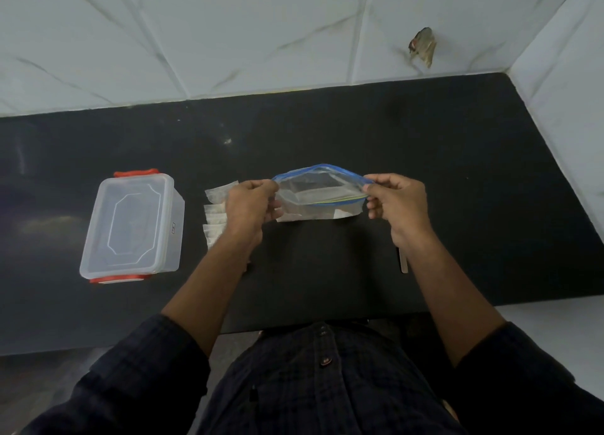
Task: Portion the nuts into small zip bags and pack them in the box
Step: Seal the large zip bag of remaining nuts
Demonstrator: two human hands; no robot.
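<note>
Between the two hands, lifted above the dark counter: one large zip bag, clear with a blue seal strip, mouth spread open and facing up. Long axis runs hand to hand.

Left hand: fingers curled, pinching the bag's left end.

Right hand: fingers curled, pinching the bag's right end. Both hands are equally near the bag; neither is free.

Just outside and partly under the left hand: small zip bags, several, overlapping in a row, contents too small to tell.

Farther out beyond the left hand: box, translucent, red clips at both short ends, lid on. Well apart from the large bag.

Beside the right wrist: a slim pale object lies on the counter, partly hidden.

Judgement: nuts are not clearly visible, so portioning looks barely begun. The small bags lie to the left hand's side, so that hand would reach them first.
</note>
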